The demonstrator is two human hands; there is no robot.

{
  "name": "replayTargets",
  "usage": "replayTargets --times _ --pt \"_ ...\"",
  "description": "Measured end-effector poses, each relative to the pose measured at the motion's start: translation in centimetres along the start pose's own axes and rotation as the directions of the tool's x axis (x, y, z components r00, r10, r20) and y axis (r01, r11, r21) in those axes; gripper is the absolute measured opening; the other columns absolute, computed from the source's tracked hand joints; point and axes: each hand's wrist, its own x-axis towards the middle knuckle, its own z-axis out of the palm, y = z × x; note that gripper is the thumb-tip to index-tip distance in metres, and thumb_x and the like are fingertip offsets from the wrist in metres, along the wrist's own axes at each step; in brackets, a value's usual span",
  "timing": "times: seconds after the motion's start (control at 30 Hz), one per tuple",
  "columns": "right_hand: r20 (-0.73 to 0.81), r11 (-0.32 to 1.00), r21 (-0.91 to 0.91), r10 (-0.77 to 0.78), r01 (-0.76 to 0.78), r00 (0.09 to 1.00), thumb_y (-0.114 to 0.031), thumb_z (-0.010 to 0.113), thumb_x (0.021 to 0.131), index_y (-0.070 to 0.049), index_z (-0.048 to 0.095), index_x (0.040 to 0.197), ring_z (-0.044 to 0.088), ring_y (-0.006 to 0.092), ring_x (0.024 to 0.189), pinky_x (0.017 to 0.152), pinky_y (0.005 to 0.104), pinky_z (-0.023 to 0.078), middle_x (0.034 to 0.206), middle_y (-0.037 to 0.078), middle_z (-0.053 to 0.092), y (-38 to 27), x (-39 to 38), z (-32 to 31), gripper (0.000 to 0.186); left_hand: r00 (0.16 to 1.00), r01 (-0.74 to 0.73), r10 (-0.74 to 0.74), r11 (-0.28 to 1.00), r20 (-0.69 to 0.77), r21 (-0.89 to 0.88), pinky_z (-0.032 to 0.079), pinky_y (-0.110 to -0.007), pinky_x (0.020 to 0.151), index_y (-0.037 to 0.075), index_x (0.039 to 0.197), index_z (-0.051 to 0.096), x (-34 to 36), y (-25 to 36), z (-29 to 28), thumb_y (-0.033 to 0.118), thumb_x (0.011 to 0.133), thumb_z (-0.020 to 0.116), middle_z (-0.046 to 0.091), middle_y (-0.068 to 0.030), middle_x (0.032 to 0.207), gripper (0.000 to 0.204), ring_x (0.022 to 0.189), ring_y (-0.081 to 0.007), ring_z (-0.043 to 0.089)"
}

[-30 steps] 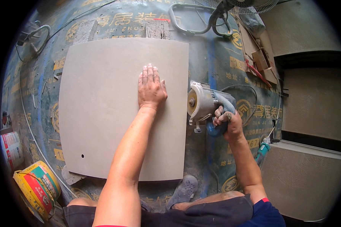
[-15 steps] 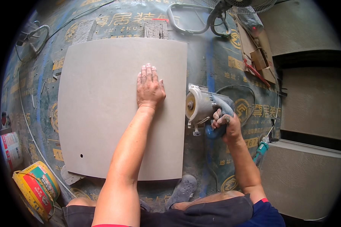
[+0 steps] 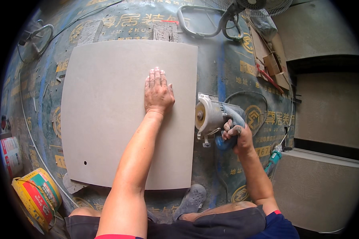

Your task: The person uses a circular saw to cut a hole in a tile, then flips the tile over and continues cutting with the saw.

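A large pale grey tile (image 3: 103,107) lies in front of me, with a small dark hole near its lower left corner. Flat on its right half rests my left hand (image 3: 158,93), fingers stretched out and holding nothing. My right hand (image 3: 239,137) is wrapped round the blue handle of a circular tile saw (image 3: 211,117). The saw's round guard and hub sit right along the tile's right edge. The blade's lower part is hidden, so I cannot tell whether it touches the tile.
Blocks (image 3: 165,32) show beneath the tile's far edge. A fan (image 3: 263,6) on a tubular stand is at the far right. Stacked tiles (image 3: 331,107) fill the right side, beside a teal power tool (image 3: 273,159). A yellow bucket (image 3: 38,195) stands at lower left. Cables cross the floor sheeting.
The saw and my right hand have shifted slightly toward me along the tile's right edge. My left hand stays pressed in place on the tile.
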Motion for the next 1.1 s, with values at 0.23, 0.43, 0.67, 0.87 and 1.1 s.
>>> replayTargets --times 0.23,0.43,0.67,0.87,1.1 --pt "0.01 1.0 0.015 0.012 -0.012 1.0 -0.004 0.054 0.06 -0.004 0.05 0.085 0.05 0.0183 0.058 0.056 0.032 0.045 0.071 0.006 0.048 0.4 -0.5 -0.1 0.025 1.0 0.001 -0.001 1.0 -0.004 0.004 0.025 -0.043 0.118 -0.002 0.142 0.044 -0.1 -0.1 0.3 0.032 0.096 0.045 0.036 -0.0191 0.152 0.058 0.143 -0.0318 0.032" --pt "0.016 0.999 0.024 0.029 -0.03 0.999 -0.004 0.054 0.06 -0.004 0.05 0.086 0.05 0.0185 0.058 0.056 0.0321 0.045 0.071 0.006 0.048 0.6 -0.8 -0.4 0.026 1.0 0.005 -0.005 1.0 0.002 0.013 0.025 -0.043 0.118 -0.002 0.143 0.042 -0.1 0.0 0.2 0.033 0.096 0.045 0.036 -0.0187 0.153 0.058 0.144 -0.0314 0.031" --pt "0.009 0.999 0.002 0.045 -0.045 0.999 -0.005 0.055 0.059 -0.004 0.051 0.085 0.049 0.0181 0.057 0.056 0.0317 0.044 0.072 0.006 0.049 0.8 -1.2 -0.6 0.027 1.0 0.007 -0.007 1.0 -0.004 -0.002 0.025 -0.043 0.118 -0.002 0.143 0.043 -0.2 -0.1 0.4 0.032 0.096 0.045 0.036 -0.0186 0.153 0.058 0.144 -0.0314 0.031" --pt "0.014 0.997 0.008 0.076 -0.076 0.997 -0.005 0.056 0.059 -0.004 0.052 0.083 0.049 0.0174 0.057 0.056 0.0313 0.044 0.071 0.006 0.049 1.0 -1.7 -0.8 0.024 1.0 -0.002 0.001 1.0 -0.022 -0.009 0.025 -0.043 0.118 -0.002 0.141 0.045 -0.2 -0.2 0.4 0.032 0.095 0.045 0.037 -0.019 0.152 0.057 0.143 -0.0322 0.032" --pt "0.01 0.997 0.01 0.075 -0.075 0.997 -0.005 0.056 0.06 -0.004 0.051 0.083 0.048 0.0172 0.057 0.056 0.0308 0.043 0.07 0.005 0.049 1.2 -2.2 -0.9 0.024 1.0 0.002 -0.002 1.0 -0.018 -0.009 0.025 -0.043 0.118 -0.002 0.142 0.044 -0.2 -0.2 0.4 0.031 0.096 0.045 0.037 -0.0189 0.152 0.057 0.143 -0.0317 0.032"
